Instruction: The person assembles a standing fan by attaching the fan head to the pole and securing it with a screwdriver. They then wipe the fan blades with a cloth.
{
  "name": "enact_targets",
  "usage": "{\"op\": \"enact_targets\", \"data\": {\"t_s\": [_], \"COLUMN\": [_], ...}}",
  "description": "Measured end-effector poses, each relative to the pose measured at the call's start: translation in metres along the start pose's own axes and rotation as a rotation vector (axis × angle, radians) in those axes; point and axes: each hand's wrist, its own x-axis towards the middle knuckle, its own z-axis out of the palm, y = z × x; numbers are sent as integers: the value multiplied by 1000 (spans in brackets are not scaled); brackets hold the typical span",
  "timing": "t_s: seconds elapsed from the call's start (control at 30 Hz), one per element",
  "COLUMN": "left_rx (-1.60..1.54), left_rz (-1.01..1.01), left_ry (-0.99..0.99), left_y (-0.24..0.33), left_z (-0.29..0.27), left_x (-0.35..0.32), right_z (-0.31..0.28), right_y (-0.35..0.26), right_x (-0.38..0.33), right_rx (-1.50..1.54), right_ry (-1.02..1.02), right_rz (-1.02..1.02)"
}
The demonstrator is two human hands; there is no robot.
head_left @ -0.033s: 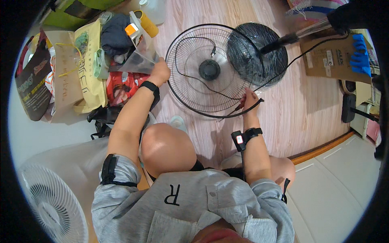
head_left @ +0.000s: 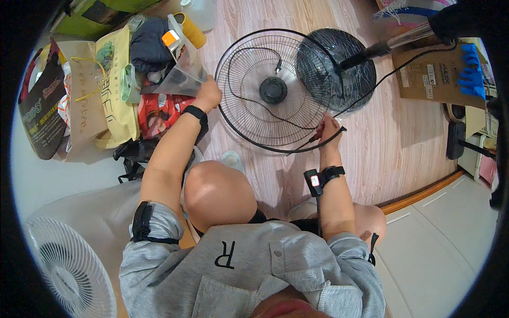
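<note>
A round black wire fan guard [head_left: 249, 114] with a dark hub is held in front of me. My left hand [head_left: 208, 95] is closed at its left rim, beside the corner of a clear plastic bag [head_left: 183, 79]. My right hand [head_left: 328, 130] is closed on the lower right edge, where one end of a black rim band [head_left: 343, 129] sticks out; its fingertips are partly hidden. Through the wires shows a black power cord [head_left: 237, 97] with its plug. Beyond the guard's right side lies a round fan base [head_left: 358, 69] wrapped in clear film.
A fan pole [head_left: 392, 46] slants up right from the base. At right stands a cardboard box [head_left: 427, 79] with a blue piece on it. Full shopping bags [head_left: 108, 90] and a yellow bottle [head_left: 191, 32] crowd the left. A white fan [head_left: 69, 275] is at lower left.
The guard has shifted very slightly left and up, both hands still at its rim. Nothing else visibly differs.
</note>
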Motion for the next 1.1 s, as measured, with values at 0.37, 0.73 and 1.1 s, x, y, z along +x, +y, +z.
{"op": "enact_targets", "data": {"t_s": [0.37,0.73,1.1], "left_rx": [35,288,108], "left_rz": [-54,292,359], "left_ry": [-62,78,281], "left_y": [-8,57,168], "left_z": [17,-23,-72], "left_x": [8,-12,-58], "right_z": [11,91,127], "right_y": [-49,-75,-162], "right_x": [-2,-21,-75], "right_rx": [-524,-351,-244], "right_ry": [42,-349,-655], "right_rz": [-787,-428,-394]}}
